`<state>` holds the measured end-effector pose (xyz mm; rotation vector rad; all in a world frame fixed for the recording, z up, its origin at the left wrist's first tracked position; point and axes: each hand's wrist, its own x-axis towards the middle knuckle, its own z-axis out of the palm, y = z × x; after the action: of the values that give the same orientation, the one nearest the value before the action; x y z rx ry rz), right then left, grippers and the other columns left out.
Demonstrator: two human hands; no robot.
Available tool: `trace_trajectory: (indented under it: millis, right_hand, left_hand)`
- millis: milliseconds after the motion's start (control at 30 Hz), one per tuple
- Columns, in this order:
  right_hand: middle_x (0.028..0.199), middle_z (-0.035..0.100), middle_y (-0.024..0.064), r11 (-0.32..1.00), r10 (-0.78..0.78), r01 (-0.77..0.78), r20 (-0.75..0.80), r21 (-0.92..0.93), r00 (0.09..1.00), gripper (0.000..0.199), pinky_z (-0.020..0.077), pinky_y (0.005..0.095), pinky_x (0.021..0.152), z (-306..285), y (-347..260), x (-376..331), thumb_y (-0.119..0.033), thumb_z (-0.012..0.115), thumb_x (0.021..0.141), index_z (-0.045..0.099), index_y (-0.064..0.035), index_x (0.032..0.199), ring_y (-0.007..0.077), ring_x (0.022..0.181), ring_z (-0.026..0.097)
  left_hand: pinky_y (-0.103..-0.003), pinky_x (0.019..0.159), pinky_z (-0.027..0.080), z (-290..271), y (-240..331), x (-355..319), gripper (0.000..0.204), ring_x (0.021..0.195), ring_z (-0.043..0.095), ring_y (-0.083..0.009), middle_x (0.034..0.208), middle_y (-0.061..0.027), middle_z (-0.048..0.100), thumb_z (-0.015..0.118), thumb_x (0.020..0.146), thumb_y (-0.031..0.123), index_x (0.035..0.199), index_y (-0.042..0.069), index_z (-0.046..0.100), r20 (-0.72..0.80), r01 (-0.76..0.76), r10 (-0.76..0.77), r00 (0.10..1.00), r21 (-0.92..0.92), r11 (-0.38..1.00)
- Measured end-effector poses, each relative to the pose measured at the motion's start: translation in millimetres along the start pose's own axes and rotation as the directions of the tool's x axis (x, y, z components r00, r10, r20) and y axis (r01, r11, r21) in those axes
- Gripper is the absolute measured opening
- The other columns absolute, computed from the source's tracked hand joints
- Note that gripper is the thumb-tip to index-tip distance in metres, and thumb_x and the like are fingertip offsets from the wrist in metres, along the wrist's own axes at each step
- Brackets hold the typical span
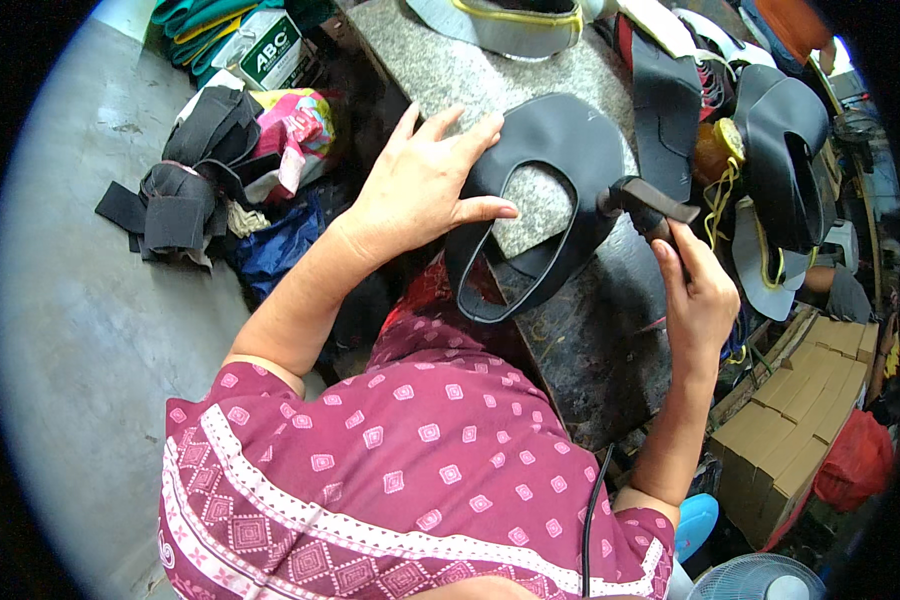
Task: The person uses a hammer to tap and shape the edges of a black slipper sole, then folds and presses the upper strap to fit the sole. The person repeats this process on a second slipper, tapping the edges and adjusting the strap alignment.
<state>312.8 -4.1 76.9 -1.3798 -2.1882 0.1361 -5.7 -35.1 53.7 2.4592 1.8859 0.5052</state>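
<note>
A black U-shaped leather piece [560,150] lies on a grey stone slab [440,70]. My left hand [420,185] presses flat on its left arm, fingers spread. My right hand [695,290] grips the handle of a small hammer [645,203], whose dark head rests against the right side of the leather piece.
More black cut pieces [780,150] and a small amber jar [718,150] lie to the right of the slab. A heap of black scraps [185,180] and bags sits on the grey floor at left. Cardboard boxes [790,420], a red bag and a fan are at lower right.
</note>
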Motion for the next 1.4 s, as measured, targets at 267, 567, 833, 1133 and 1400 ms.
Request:
trace_trajectory:
  millis: [267,567,833,1133,1400]
  right_hand:
    - [0.099,0.073,0.0128,0.997,0.008,-0.006,-0.024,0.076,1.0,0.034,0.0552,0.0386,0.07,34,-14,9,-0.032,0.068,0.095,0.068,-0.0125,0.123,0.0328,0.086,0.071]
    - [0.087,0.067,0.0068,0.999,0.026,-0.022,-0.128,0.034,0.991,0.038,0.0512,0.0358,0.07,-9,19,-48,-0.017,0.083,0.075,0.076,-0.0145,0.112,0.025,0.078,0.065]
    - [0.115,0.065,0.0103,0.995,0.084,-0.085,-0.011,-0.05,0.996,0.045,0.046,0.0399,0.096,-2,20,-71,-0.015,0.081,0.077,0.073,-0.0134,0.121,0.0303,0.11,0.058]
    - [0.158,0.034,0.0202,0.145,0.259,-0.354,0.31,0.924,0.915,0.143,0.0333,0.0464,0.115,-9,-21,-57,-0.07,0.086,0.06,0.006,-0.0094,0.163,0.0324,0.142,0.04]
    - [0.141,0.054,0.0172,0.533,0.445,-0.027,-0.253,0.846,0.859,0.1,0.0384,0.0391,0.113,-85,13,-44,-0.006,0.069,0.072,0.02,-0.0058,0.16,0.0242,0.13,0.052]
  left_hand:
    - [-0.043,0.093,0.047,23,4,48,0.056,0.098,0.061,-0.0317,0.086,-0.01,0.066,0.075,0.084,0.043,0.125,0.008,0.064,-0.26,0.036,-0.046,0.964,-0.045,0.998]
    - [-0.047,0.087,0.05,41,-1,63,0.066,0.103,0.062,-0.0363,0.106,-0.0173,0.066,0.083,0.072,0.048,0.119,0.005,0.064,-0.11,0.16,-0.173,0.979,-0.118,0.98]
    - [-0.044,0.081,0.052,48,11,61,0.037,0.091,0.063,-0.0367,0.104,-0.0151,0.062,0.081,0.08,0.023,0.108,0.006,0.065,-0.247,0.08,-0.238,0.939,-0.519,0.851]
    - [-0.03,0.049,0.058,-29,82,93,0.042,0.059,0.068,-0.0193,0.104,-0.0141,0.067,0.065,0.095,0.003,0.132,0.003,0.044,0.016,0.013,-0.007,1.0,-0.936,-0.352]
    - [-0.035,0.073,0.061,-28,162,235,0.045,0.081,0.07,-0.0244,0.11,-0.0101,0.067,0.068,0.095,0.016,0.133,0.008,0.047,-0.376,0.154,0.521,0.766,-0.68,-0.717]
